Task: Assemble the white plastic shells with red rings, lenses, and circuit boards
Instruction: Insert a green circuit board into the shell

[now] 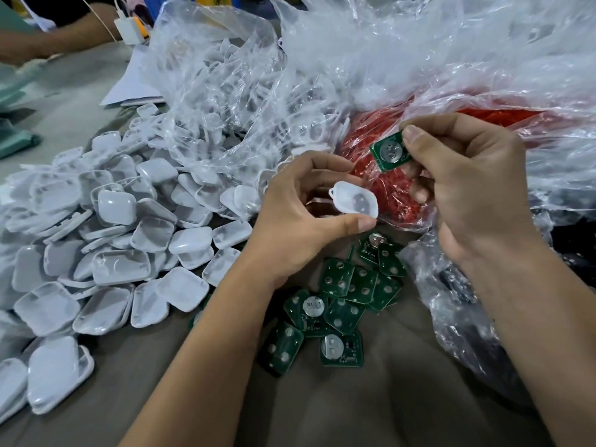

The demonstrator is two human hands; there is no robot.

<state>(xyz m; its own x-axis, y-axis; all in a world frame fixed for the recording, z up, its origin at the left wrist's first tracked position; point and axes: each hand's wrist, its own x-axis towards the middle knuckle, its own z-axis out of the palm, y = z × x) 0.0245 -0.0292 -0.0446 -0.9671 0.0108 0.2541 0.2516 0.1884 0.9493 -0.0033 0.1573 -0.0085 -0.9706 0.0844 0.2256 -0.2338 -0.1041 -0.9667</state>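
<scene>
Nearest us, on the grey table [371, 411], we see a loose heap of green boards [335, 304], some showing round silver battery clips, others plain pads, several overlapping. To their left a big pile of white shells [106, 253] spreads across the table and runs back into a clear bag [225, 101]. Above the boards our left hand [300, 221] pinches one shell [354, 201] between thumb below and fingers above, hollow side towards us, a small loop at its upper left corner; something round shows inside it, but we cannot tell what. Just to the right, apart from that shell, our right hand [467, 188] pinches a board [390, 151] by its right edge between thumb and curled fingers, the silver disc facing us, the board tilted. Behind both hands lies a second clear bag [451, 59] holding a red mass of rings [387, 191], too blurred to tell one from another. Far left, another person's arm [54, 37] rests on the table beside a white charger [129, 30] with its cable, and white paper [135, 82] lies near the bag of shells
</scene>
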